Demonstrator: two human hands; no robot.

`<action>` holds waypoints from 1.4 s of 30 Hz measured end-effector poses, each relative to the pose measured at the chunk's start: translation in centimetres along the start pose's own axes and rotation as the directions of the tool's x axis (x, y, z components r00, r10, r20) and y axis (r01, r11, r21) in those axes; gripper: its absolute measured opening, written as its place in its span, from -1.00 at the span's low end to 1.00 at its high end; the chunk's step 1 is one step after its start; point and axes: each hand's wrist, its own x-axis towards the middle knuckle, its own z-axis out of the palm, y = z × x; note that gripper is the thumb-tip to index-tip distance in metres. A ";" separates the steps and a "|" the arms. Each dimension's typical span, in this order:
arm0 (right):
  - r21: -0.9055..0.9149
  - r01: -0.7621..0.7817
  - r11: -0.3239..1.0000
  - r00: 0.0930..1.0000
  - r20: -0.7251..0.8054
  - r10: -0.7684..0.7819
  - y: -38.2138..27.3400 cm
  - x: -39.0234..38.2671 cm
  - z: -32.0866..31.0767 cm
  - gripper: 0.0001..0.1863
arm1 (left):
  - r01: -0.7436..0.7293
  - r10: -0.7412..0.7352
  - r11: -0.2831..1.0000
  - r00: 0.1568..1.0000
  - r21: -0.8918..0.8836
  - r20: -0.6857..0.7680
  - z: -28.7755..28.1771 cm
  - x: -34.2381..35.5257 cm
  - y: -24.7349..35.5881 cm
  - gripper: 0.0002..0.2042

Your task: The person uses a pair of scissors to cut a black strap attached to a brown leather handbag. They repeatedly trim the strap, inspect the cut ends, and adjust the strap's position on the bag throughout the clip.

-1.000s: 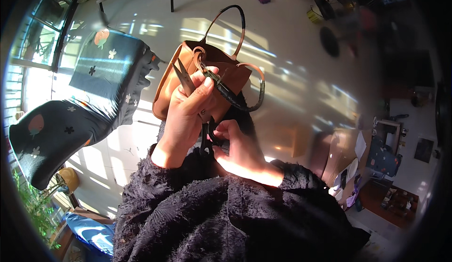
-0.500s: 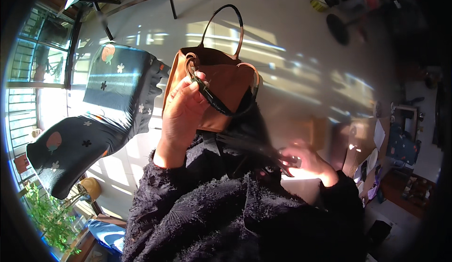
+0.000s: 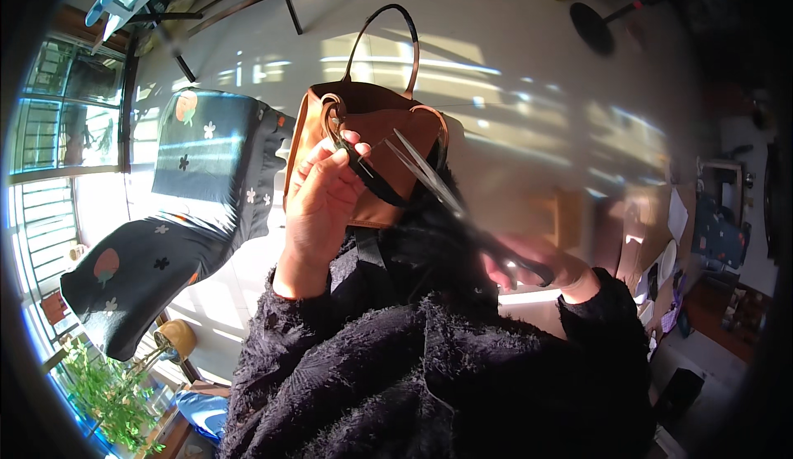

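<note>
A brown tote bag (image 3: 396,147) stands in front of me, its far handle (image 3: 385,10) arched upward. The near handle (image 3: 382,188) is wrapped in black material, and my left hand (image 3: 314,203) pinches it close to its left end. To the right, my right hand (image 3: 549,262) grips a pair of scissors (image 3: 438,185) by the handles. Their long metal blades point up and left across the front of the bag, slightly parted, tips close to my left fingers. Motion blurs the right hand somewhat. Whether the blades touch the bag I cannot tell.
A chair in a dark cover with flowers (image 3: 198,178) stands on the left, by the window (image 3: 70,120). A leafy plant (image 3: 107,393) is at lower left. Cardboard boxes (image 3: 652,228) sit at right. A dark round-based stand (image 3: 591,30) is farther off.
My right hand has raised the scissors, which were low and blurred; their blades now point up toward the wrapped handle. My left hand keeps its pinch on the handle. The view has shifted slightly.
</note>
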 end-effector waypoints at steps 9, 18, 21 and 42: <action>0.053 0.103 0.993 0.995 -0.016 -0.102 0.2 2.8 1.1 -0.48 | -0.023 0.022 0.999 1.000 0.042 0.013 0.2 -0.3 0.1 -0.80; 0.031 0.059 0.998 0.996 -0.063 -0.057 -0.6 2.6 1.6 -0.68 | -0.014 0.017 0.998 0.999 0.066 -0.042 0.3 -0.6 -0.1 -0.80; 0.027 0.031 0.999 0.996 -0.083 -0.028 -0.8 2.5 1.8 -0.70 | -0.001 0.003 0.998 1.000 0.061 -0.030 0.0 -0.5 -0.2 -0.80; -0.910 -0.137 0.392 0.905 -0.275 -0.323 6.9 3.9 -0.7 -0.66 | -0.027 0.022 0.998 0.995 -0.049 -0.096 1.1 0.5 2.1 -0.78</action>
